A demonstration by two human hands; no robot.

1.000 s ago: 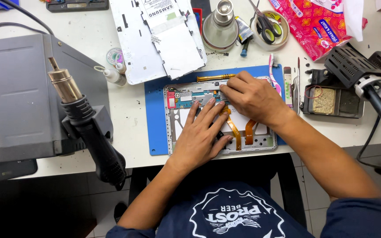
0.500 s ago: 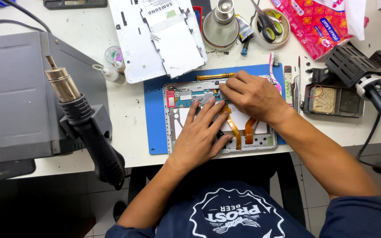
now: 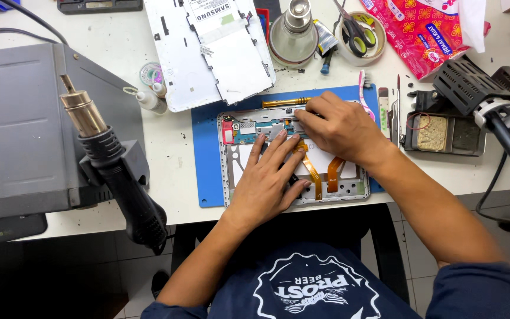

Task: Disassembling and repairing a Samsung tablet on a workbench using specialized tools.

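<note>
Nearest the camera, the left hand (image 3: 265, 183) lies flat and open on the opened tablet (image 3: 349, 188), fingers spread over its lower middle and pressing it down rather than gripping anything. The tablet sits back-off on a blue mat (image 3: 205, 153) at the front edge of the counter (image 3: 172, 136), its pale inner plate and two orange flex cables (image 3: 312, 171) exposed.

Just beyond, the right hand (image 3: 340, 127) is curled over the tablet's upper edge, fingertips pinched down at the circuit board (image 3: 254, 128) strip (whether they hold a small part or tool I cannot tell, since the knuckles hide it). The step in hand looks like fine work on a connector or part along that board, with the left hand steadying the frame. The next move would call for a light, precise touch at the fingertips while the tablet is kept from sliding.

Touching the far side of the mat lies a brass-coloured tool (image 3: 284, 102), and a pink toothbrush (image 3: 362, 91) rests to its right. Farther off are the removed white back cover (image 3: 208, 53), scissors (image 3: 354, 29) in a tape roll, and a hot-air gun (image 3: 113, 171) at the left.
</note>
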